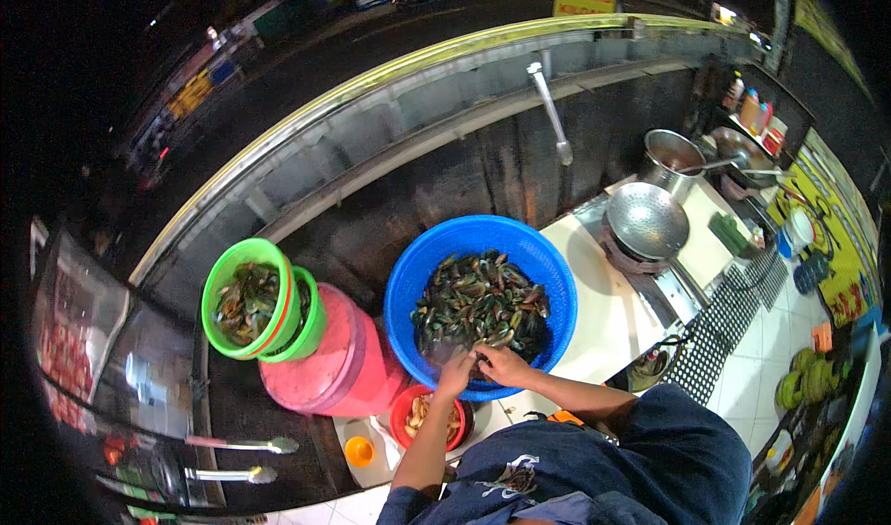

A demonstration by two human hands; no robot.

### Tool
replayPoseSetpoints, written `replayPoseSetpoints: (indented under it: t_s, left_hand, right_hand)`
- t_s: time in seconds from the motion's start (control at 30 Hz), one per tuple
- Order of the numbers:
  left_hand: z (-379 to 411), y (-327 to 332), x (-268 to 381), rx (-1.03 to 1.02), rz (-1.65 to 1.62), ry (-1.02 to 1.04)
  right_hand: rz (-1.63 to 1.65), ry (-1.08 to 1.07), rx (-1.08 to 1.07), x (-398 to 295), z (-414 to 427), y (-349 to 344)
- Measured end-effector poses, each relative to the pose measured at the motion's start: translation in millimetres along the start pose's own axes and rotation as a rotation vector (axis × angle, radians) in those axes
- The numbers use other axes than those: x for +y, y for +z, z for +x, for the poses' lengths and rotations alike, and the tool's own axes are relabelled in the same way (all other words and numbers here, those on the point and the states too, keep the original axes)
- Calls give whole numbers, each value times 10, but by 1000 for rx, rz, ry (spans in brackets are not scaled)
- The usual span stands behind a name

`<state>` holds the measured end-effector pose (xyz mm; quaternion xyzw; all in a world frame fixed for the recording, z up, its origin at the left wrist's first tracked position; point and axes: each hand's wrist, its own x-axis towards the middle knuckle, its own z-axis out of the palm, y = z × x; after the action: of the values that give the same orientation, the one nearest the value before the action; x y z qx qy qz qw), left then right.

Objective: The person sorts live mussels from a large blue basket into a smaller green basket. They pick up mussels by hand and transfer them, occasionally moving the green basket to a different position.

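A large blue plastic basket [404,267] stands before me, holding a heap of green mussels [480,295]. Over its near edge my left hand [457,372] and my right hand [502,366] meet at the fingertips, with a mussel between them. Which hand bears the mussel is hard to tell. Just below the basket, partly behind my left forearm, is a red bowl [398,424] with pale orange pieces of shellfish meat. A small orange cup [359,451] sits to its left.
Green baskets [209,309] with more mussels rest on a pink lidded bucket [313,379] at the left. A perforated metal strainer [647,220] lies over a stove at the right, near a steel pot [672,152]. Metal tongs [550,111] hang on the far wall.
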<state>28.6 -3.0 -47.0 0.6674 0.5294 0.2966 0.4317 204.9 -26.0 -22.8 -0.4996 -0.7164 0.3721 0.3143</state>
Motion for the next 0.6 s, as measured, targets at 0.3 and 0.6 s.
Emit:
replayPoseSetpoints:
  t_s: [0.3,0.6]
  left_hand:
    - [-116,-147,334,-107,77,23]
    - [-76,-162,274,-234,166,-74]
  right_hand:
    - [-151,84,-9,-247,-81,-66]
    - [-305,126,-37,-349,-167,-19]
